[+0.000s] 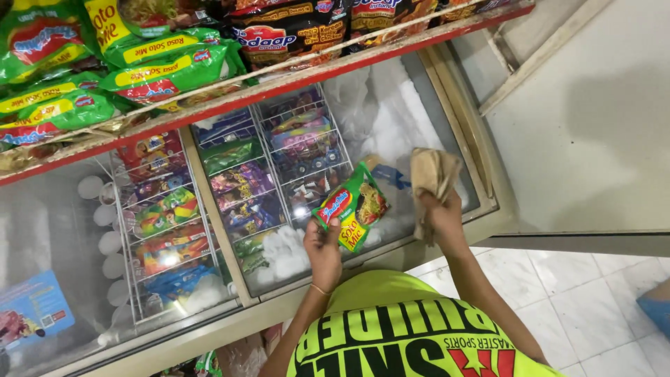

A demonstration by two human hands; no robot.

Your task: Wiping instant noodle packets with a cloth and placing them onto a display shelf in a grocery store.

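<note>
Fingers: your left hand (323,246) grips a green noodle packet (352,204) by its lower edge; your right hand (441,213) is closed on a brown cloth (432,174).
Packet: held tilted above the freezer lid (63,230), just beside the cloth.
Freezer: wire baskets (265,167) of wrapped ices under the glass.
Shelf: red-edged shelf (293,80) of noodle packs above.

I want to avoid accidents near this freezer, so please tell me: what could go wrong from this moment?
1. The left hand pinches the green instant noodle packet only by its lower edge, so it might slip onto the glass-topped chest freezer.
2. The right hand holds a crumpled beige cloth; it hangs loose and could drop.
3. Green noodle packets on the red-edged shelf overhang its front and may slide off if bumped.
</note>
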